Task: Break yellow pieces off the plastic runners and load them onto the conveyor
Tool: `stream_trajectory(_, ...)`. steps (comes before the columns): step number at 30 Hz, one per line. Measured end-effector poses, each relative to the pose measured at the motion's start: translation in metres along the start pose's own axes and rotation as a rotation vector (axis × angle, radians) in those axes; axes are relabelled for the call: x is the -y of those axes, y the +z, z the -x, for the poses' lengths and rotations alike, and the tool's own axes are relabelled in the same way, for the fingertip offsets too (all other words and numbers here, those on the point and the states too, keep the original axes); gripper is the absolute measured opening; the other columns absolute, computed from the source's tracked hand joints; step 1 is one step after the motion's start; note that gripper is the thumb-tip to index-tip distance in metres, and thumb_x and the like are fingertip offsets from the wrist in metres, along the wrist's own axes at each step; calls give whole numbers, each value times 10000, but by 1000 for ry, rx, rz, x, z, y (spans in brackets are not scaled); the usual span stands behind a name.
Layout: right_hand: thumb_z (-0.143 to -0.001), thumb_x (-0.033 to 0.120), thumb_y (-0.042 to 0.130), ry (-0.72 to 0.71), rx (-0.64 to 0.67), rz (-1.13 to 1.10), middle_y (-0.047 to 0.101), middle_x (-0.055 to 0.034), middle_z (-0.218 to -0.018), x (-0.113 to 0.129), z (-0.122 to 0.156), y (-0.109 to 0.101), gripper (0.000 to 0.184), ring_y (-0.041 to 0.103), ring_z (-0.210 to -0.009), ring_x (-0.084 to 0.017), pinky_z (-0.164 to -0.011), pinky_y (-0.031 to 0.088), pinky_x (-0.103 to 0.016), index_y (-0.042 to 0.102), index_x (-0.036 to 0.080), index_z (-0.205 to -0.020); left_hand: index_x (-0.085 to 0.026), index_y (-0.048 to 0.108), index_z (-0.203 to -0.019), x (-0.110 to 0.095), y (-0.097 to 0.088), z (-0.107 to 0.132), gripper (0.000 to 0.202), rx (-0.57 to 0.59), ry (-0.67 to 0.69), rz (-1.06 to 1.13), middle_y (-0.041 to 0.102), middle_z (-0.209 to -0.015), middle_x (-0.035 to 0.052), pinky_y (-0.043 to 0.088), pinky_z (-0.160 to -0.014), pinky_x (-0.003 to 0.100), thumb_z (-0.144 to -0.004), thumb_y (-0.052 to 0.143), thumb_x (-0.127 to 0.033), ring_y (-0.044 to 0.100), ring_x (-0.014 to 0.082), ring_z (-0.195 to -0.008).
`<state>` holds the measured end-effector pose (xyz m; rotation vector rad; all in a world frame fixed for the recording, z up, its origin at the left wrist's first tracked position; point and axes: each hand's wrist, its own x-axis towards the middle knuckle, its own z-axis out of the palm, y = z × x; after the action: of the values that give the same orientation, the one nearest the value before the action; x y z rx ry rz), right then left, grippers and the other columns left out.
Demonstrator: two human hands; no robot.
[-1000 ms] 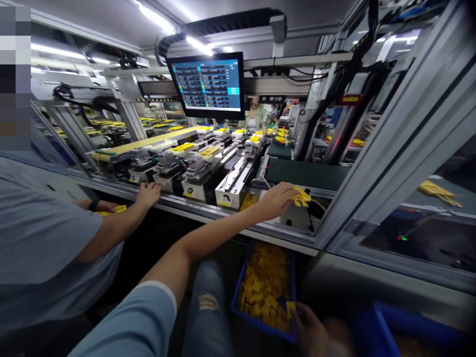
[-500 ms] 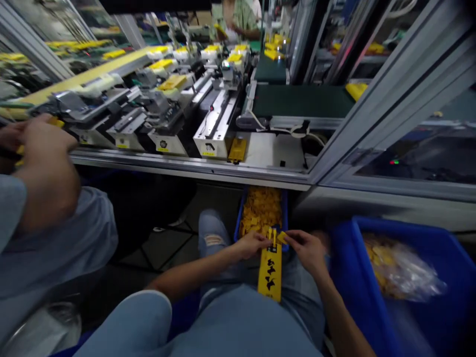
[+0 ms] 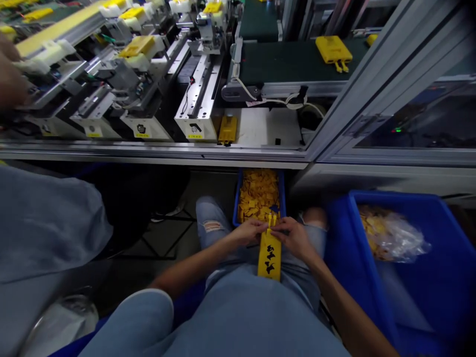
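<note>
A flat yellow case (image 3: 268, 258) with black markings lies lengthwise over my lap, its far end carrying two short yellow prongs (image 3: 272, 218). From the left, my left hand (image 3: 250, 232) pinches the case's far end, just below the prongs. Opposite it, my right hand (image 3: 293, 238) is closed, with thumb and fingertips pressed together over the same end. A small yellow piece (image 3: 268, 232) shows between the two sets of fingertips; most of it is hidden. Just beyond the hands stands a blue bin (image 3: 235, 203) of small yellow pieces (image 3: 258, 193).
A large blue bin (image 3: 405, 196) with a clear bag (image 3: 401, 238) of yellow pieces stands right. Ahead runs a metal bench edge (image 3: 156, 154), with fixtures and a green belt (image 3: 278, 62) carrying a yellow case (image 3: 332, 49). A co-worker's sleeve (image 3: 48, 218) is close on my left.
My right hand has moved left with the small yellow piece, bringing it against the case beside my left fingertips. The view has tilted down, and a yellow case shows more fully on the belt.
</note>
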<state>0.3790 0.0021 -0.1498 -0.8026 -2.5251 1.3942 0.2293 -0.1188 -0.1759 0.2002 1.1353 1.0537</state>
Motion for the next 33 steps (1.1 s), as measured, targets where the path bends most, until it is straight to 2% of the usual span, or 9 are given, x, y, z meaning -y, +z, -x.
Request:
stream_trajectory(4,-811,266,650,-10,57,-43,637,-49,-890,2,4,-3,138,575,-874,-177,-785,455,-292,770,210,-853,-93,685,-856,-3,1,8,520,61,44,-62,684,-748,60,427,-576,214,-654,741,-568,602,110,-607)
stream_trajectory(6,-819,305,641,1,36,-88,628,-51,-902,4,7,-2,168,573,-859,-172,-769,455,-283,762,207,-881,-96,679,-860,-9,2,14,491,67,72,-126,677,-753,50,430,-588,213,-681,727,-550,601,113,-627)
stream_trajectory(9,-778,383,682,132,-17,-187,615,-37,-815,7,12,0,268,545,-708,-149,-640,432,-256,709,160,-923,-104,667,-838,-19,3,25,443,50,96,-235,649,-711,22,422,-582,212,-687,724,-517,569,111,-612)
stream_trajectory(13,-746,473,699,272,190,-433,516,28,-615,14,12,2,344,427,-558,-101,-519,319,-220,588,148,-728,-121,662,-859,-35,8,43,283,108,138,-367,646,-732,6,436,-634,215,-731,694,-371,559,117,-664)
stream_trajectory(17,-720,418,725,216,285,-574,389,69,-560,25,13,4,384,311,-542,-75,-502,224,-216,444,177,-619,-128,678,-921,-44,19,59,201,189,245,-477,685,-901,22,459,-816,265,-732,615,-155,585,150,-838)
stream_trajectory(20,-726,354,698,191,272,-614,374,66,-572,34,16,8,355,303,-561,-79,-513,228,-220,409,185,-606,-129,679,-942,-43,25,66,261,167,265,-497,685,-917,19,458,-827,274,-716,555,-87,588,158,-851)
stream_trajectory(25,-734,367,665,210,236,-587,357,62,-575,42,22,13,354,277,-557,-81,-510,221,-226,383,195,-610,-122,673,-858,-37,26,66,239,118,258,-425,661,-827,9,453,-745,249,-653,559,-76,577,153,-780)
stream_trajectory(30,-740,415,646,163,217,-561,359,51,-579,45,20,17,382,290,-567,-86,-512,225,-221,367,198,-598,-130,676,-821,-36,25,63,208,163,278,-402,637,-755,-7,445,-737,246,-638,581,-106,555,141,-731)
stream_trajectory(33,-722,428,654,159,193,-552,349,54,-560,44,18,21,397,286,-557,-85,-501,222,-217,361,199,-582,-142,677,-832,-34,20,63,200,139,288,-438,614,-708,-26,440,-699,229,-651,594,-130,522,118,-677)
